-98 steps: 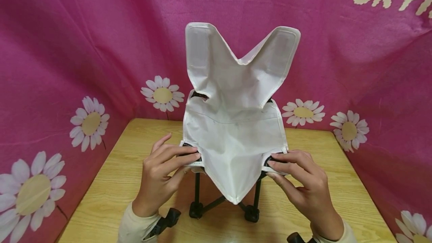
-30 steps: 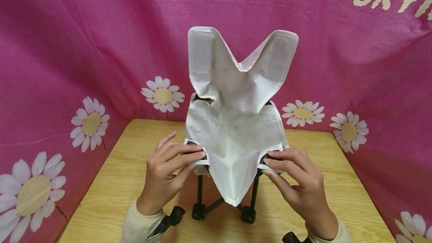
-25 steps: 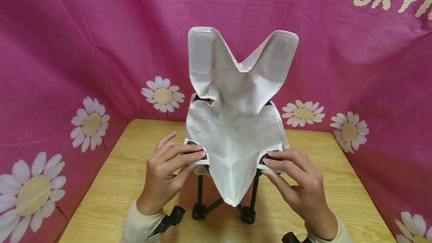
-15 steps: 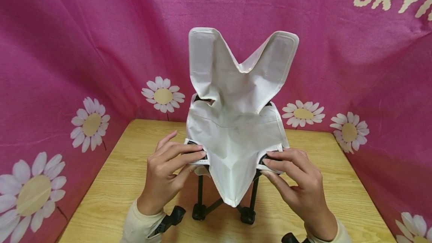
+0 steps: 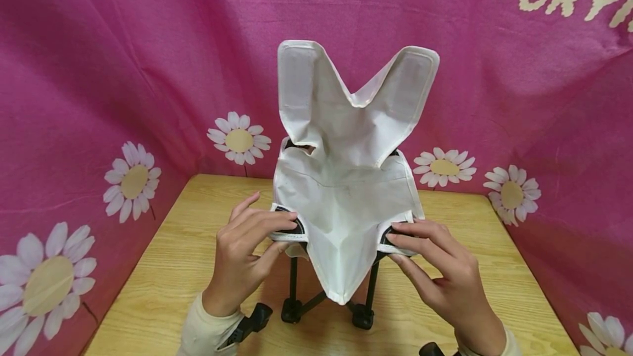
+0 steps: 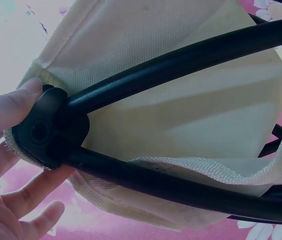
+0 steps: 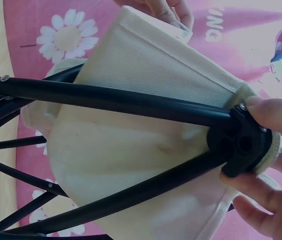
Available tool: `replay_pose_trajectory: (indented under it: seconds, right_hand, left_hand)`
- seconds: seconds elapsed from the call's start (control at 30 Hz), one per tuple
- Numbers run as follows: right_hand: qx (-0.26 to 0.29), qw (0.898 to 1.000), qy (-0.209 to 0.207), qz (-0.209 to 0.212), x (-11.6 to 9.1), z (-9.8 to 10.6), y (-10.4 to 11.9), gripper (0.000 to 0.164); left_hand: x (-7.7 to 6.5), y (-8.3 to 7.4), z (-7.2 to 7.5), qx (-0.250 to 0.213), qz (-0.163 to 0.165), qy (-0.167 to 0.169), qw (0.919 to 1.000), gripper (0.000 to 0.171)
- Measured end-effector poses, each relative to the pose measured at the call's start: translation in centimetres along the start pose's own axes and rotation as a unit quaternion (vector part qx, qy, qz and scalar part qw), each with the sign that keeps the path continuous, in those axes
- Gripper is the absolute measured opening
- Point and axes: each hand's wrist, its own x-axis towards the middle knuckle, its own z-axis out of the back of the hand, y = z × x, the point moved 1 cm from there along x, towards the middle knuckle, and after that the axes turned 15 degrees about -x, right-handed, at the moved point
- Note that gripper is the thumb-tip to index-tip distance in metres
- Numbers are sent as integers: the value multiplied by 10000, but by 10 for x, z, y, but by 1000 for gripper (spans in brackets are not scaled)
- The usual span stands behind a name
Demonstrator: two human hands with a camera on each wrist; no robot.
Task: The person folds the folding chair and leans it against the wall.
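A small folding chair with a white fabric seat [image 5: 341, 196] stands on thin black legs [image 5: 294, 284]. My left hand [image 5: 239, 254] pinches the seat's front left corner, fingers over its black patch [image 5: 296, 228] and thumb underneath. In the left wrist view that thumb [image 6: 13, 105] lies against a black plastic joint [image 6: 39, 131] where two tubes meet. At the front right corner my right hand [image 5: 447, 268] holds the same way, its thumb [image 7: 276, 112] on the matching joint [image 7: 244, 142]. The seat sags into a point between the hands.
The chair stands on a wooden table [image 5: 163, 268]. A pink cloth [image 5: 163, 43] with daisies and lettering surrounds the back and sides. The chair's notched white back [image 5: 356, 125] rises close to it. Black wrist devices [image 5: 259, 316] sit at the sleeves.
Since the earliest frame, both front corners have come slightly closer together. Most recently, the left fingers have eased back from the patch, and the right hand has shifted slightly rightward and down.
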Motion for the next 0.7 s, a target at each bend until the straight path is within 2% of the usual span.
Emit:
replay_pose_trajectory:
  seconds: [0.2, 0.37, 0.7]
  right_hand:
    - [122, 9999, 96, -18, 0, 1, -1, 27]
    - [75, 9999, 21, -84, 0, 0, 0, 28]
    - [206, 9995, -224, 53, 1, -5, -1, 25]
  left_hand:
    - [0, 0, 0, -19, -58, -1, 10000, 10]
    - [1, -1, -1, -84, -144, 14, 9999, 9]
    - [5, -3, -3, -148, -340, -25, 9993, 11]
